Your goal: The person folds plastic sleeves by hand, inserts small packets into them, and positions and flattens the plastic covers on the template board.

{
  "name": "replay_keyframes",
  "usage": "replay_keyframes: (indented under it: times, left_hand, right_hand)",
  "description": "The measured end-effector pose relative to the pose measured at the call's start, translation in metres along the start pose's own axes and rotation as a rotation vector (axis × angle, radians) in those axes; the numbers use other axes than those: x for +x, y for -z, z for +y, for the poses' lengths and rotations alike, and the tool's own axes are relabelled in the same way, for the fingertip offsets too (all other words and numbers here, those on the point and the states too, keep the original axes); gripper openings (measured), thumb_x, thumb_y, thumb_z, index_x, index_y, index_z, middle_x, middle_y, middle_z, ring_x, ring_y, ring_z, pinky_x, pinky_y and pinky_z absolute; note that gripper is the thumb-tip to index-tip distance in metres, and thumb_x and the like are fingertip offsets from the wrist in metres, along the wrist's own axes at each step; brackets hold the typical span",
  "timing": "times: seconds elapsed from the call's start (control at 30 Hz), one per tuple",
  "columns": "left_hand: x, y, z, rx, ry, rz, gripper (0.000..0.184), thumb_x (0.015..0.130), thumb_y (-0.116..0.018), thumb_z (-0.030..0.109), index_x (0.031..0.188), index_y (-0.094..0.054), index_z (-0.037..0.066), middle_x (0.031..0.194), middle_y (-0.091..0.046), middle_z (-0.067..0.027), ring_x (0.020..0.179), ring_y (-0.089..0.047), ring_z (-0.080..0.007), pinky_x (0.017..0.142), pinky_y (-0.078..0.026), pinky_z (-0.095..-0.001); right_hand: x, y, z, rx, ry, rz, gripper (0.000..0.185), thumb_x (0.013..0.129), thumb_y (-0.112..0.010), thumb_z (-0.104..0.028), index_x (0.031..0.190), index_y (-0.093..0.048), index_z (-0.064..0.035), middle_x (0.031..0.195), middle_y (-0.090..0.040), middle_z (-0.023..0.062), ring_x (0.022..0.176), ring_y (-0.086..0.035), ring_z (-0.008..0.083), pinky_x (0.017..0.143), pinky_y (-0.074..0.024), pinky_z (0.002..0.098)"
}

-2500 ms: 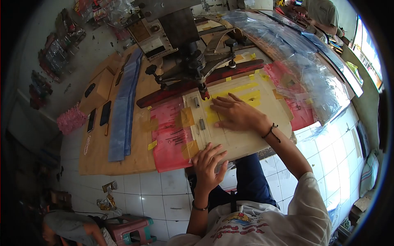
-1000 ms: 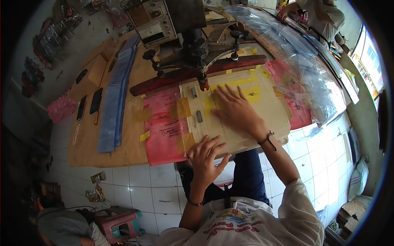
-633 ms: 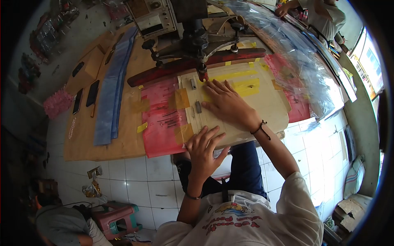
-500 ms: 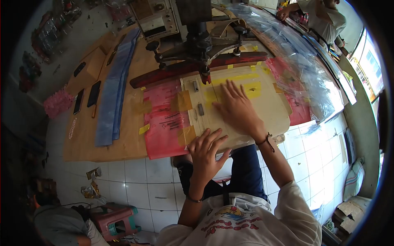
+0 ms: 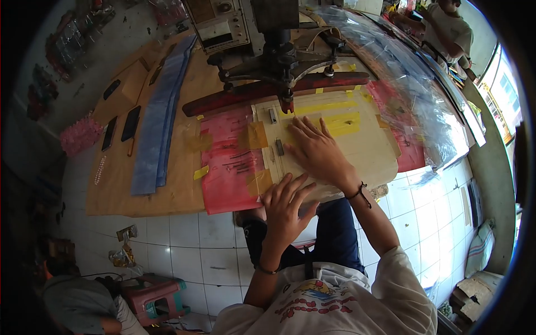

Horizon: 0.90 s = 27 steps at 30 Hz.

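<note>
My right hand (image 5: 319,152) lies flat on a cream sheet (image 5: 368,148) with yellow tape strips (image 5: 340,124), its fingers stretched out. At the near edge of that sheet rests my left hand (image 5: 286,202), fingers spread and holding nothing. Two small metal blocks (image 5: 280,147) sit on the sheet's left part, left of my right hand. A red, taped plastic sheet (image 5: 231,184) shows to the left. Just beyond my right fingertips stands a press head with a long red bar (image 5: 245,96) and a small red tip (image 5: 287,106).
A control box (image 5: 216,28) stands behind the press. Blue plastic strips (image 5: 159,123) and two phones (image 5: 130,123) lie on the left of the wooden table (image 5: 111,190). Clear plastic sheeting (image 5: 413,84) covers the right. Other people (image 5: 449,33) are at the far right and lower left.
My right hand has slid left and a little toward me over the sheet. The whole view has shifted slightly. At the far right, a person's arm has risen.
</note>
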State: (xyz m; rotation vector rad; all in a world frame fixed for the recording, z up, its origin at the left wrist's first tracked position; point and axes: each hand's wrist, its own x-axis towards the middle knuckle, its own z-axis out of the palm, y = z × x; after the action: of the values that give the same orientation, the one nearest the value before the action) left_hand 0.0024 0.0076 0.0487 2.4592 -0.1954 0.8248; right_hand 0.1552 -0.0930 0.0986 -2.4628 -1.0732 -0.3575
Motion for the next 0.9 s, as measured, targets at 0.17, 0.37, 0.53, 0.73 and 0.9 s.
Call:
replay_keyframes:
  times: [0.17,0.37,0.53,0.73,0.9]
  left_hand:
    - [-0.001,-0.002,0.002,0.011,0.02,0.001,0.044,0.082,-0.079,0.03,0.124,-0.067,0.02,0.138,-0.06,0.001,0.134,-0.048,-0.0262,0.111,-0.027,-0.0458]
    - [0.001,-0.004,0.004,0.041,0.055,0.004,0.044,0.084,-0.077,0.032,0.125,-0.066,0.02,0.14,-0.059,0.0005,0.134,-0.047,-0.0259,0.111,-0.027,-0.0458]
    - [0.005,-0.005,0.008,0.088,0.1,-0.019,0.05,0.091,-0.069,0.038,0.134,-0.06,0.015,0.147,-0.053,-0.0058,0.137,-0.045,-0.028,0.113,-0.025,-0.0472]
    - [0.005,-0.002,0.009,0.093,0.092,-0.046,0.062,0.094,-0.063,0.042,0.143,-0.049,0.007,0.154,-0.045,-0.0136,0.139,-0.042,-0.031,0.114,-0.023,-0.0486]
    - [0.003,-0.003,0.007,0.127,0.084,-0.05,0.063,0.095,-0.063,0.043,0.144,-0.048,0.006,0.154,-0.045,-0.0146,0.14,-0.041,-0.0312,0.114,-0.023,-0.0493]
  right_hand:
    - [0.0,0.002,0.006,0.146,0.097,0.042,0.054,0.102,-0.052,-0.038,0.141,-0.051,0.0006,0.148,-0.05,0.0218,0.143,-0.039,0.0398,0.123,-0.0213,0.0533]
    - [-0.033,0.047,0.01,0.135,-0.027,-0.016,0.051,0.102,-0.054,-0.035,0.141,-0.053,-0.0023,0.15,-0.049,0.0206,0.143,-0.039,0.0388,0.121,-0.0258,0.0522]
    - [-0.054,0.044,0.01,0.004,0.077,-0.188,0.053,0.104,-0.05,-0.036,0.146,-0.048,-0.0038,0.154,-0.043,0.019,0.147,-0.035,0.0356,0.123,-0.0229,0.0516]
    - [-0.019,0.023,0.031,-0.064,0.118,-0.185,0.056,0.106,-0.042,-0.04,0.151,-0.042,-0.0051,0.16,-0.035,0.0169,0.151,-0.026,0.0325,0.125,-0.0173,0.0509]
    - [0.006,0.015,0.033,-0.005,0.155,-0.173,0.054,0.106,-0.045,-0.035,0.15,-0.044,-0.005,0.159,-0.037,0.0167,0.151,-0.027,0.0318,0.125,-0.0165,0.0497]
